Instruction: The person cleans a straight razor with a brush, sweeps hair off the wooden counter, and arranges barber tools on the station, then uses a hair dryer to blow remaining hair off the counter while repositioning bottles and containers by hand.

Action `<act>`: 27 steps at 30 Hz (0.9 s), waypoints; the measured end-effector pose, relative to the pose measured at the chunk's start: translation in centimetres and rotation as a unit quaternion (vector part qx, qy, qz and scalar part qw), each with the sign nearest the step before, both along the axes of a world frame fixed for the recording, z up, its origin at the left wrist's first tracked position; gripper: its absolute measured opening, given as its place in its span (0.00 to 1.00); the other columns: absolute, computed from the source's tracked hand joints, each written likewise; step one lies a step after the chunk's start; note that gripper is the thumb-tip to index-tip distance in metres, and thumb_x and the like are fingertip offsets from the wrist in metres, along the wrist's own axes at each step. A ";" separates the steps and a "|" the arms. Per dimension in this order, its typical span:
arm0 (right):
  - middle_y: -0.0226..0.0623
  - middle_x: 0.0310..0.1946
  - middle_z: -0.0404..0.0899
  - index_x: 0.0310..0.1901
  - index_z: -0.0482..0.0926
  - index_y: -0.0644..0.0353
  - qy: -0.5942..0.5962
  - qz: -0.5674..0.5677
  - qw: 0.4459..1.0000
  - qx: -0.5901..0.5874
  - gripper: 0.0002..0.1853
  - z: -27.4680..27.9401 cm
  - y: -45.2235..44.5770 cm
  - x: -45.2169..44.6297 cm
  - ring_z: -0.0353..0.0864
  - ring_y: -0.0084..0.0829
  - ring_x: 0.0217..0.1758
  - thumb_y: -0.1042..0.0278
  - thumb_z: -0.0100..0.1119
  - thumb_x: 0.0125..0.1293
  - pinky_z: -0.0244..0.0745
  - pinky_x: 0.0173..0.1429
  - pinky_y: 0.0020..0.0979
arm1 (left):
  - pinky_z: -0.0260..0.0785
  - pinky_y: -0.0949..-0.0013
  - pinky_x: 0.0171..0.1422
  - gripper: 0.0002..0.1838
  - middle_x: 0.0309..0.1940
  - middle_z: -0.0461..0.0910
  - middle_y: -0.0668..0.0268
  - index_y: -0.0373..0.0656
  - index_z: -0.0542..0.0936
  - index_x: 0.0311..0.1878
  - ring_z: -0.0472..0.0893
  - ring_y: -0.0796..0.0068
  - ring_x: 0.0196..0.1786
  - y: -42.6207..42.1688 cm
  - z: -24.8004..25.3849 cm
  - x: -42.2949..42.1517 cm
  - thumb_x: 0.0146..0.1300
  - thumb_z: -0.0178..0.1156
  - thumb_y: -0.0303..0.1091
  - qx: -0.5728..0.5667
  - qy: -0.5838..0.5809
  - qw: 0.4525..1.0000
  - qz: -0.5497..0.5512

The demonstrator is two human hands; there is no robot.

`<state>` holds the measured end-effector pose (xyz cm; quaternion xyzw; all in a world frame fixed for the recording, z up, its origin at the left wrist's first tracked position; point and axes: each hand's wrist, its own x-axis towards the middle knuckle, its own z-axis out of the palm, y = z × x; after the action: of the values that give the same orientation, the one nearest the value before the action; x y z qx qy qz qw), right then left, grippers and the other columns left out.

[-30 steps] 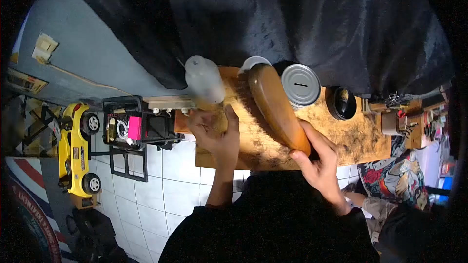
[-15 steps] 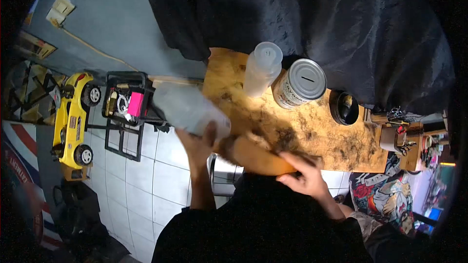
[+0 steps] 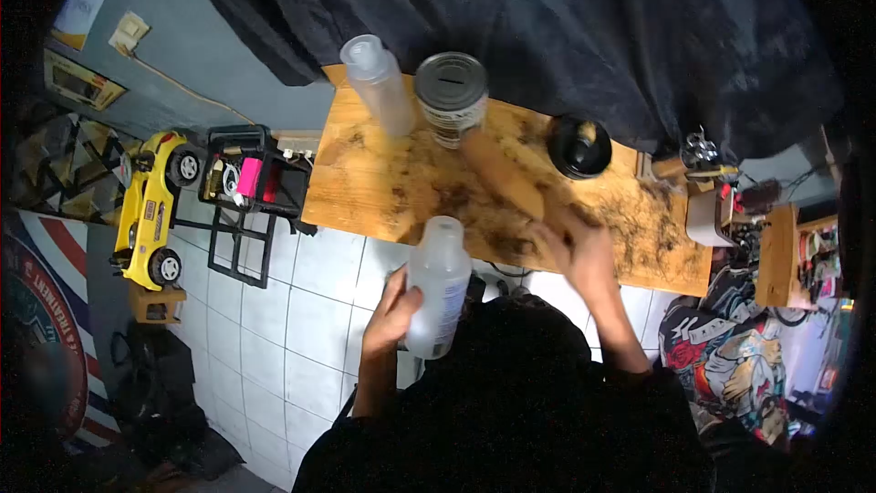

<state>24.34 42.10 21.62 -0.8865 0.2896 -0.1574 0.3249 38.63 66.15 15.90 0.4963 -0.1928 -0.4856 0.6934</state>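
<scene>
My left hand (image 3: 392, 315) is wrapped around a translucent white plastic bottle (image 3: 440, 297) with a printed label, held upright off the table's near edge. My right hand (image 3: 586, 254) grips a brown wooden brush (image 3: 505, 178), somewhat blurred, low over the wooden table (image 3: 338, 187). Whether the brush touches the tabletop I cannot tell. Dark hair clippings (image 3: 456, 201) lie scattered around it. Just beyond the brush's far end stands a tin can (image 3: 452, 96) with a slotted lid. A second translucent bottle (image 3: 381, 91) is left of the can, and a black bowl (image 3: 579, 148) is to its right.
A dark curtain (image 3: 584, 27) hangs behind the table. At left are a black metal rack (image 3: 239, 246) holding a pink box (image 3: 250, 177) and a yellow toy car (image 3: 153, 210). Scissors (image 3: 701, 146) and a container (image 3: 714, 219) are at the right end. White floor tiles (image 3: 315, 338) show below.
The bottle in my left hand has gone from tilted to upright and closer to me. My right hand has moved the brush away from that bottle, out over the table. The view has shifted.
</scene>
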 end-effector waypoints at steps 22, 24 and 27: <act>0.49 0.48 0.81 0.55 0.78 0.62 -0.153 0.118 0.949 0.248 0.24 -0.2 -2.7 -20.1 0.81 0.41 0.53 0.57 0.66 0.60 0.71 0.59 0.35 | 0.68 0.64 0.60 0.45 0.50 0.77 0.55 0.38 0.69 0.61 0.78 0.65 0.53 -8.0 5.3 -13.5 0.36 0.77 0.35 0.086 -0.470 0.877 -0.047; 0.50 0.48 0.81 0.55 0.78 0.62 -0.142 0.102 0.942 0.288 0.25 -1.0 -3.3 -20.0 0.81 0.42 0.52 0.56 0.65 0.61 0.72 0.59 0.35 | 0.69 0.61 0.60 0.45 0.51 0.78 0.51 0.37 0.69 0.61 0.79 0.61 0.54 -7.5 5.0 -13.9 0.36 0.77 0.36 0.073 -0.484 0.870 -0.059; 0.48 0.48 0.82 0.56 0.77 0.62 -0.020 0.000 0.970 0.241 0.24 -0.8 -4.0 -20.0 0.82 0.40 0.52 0.56 0.64 0.62 0.72 0.59 0.34 | 0.72 0.59 0.58 0.45 0.50 0.79 0.50 0.36 0.69 0.60 0.80 0.58 0.54 -7.2 4.4 -14.6 0.35 0.78 0.36 0.088 -0.512 0.854 -0.036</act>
<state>4.35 38.10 20.80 -0.7787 0.3121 -0.1002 0.5350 24.07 58.97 20.32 0.7260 -0.4948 -0.2025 0.4326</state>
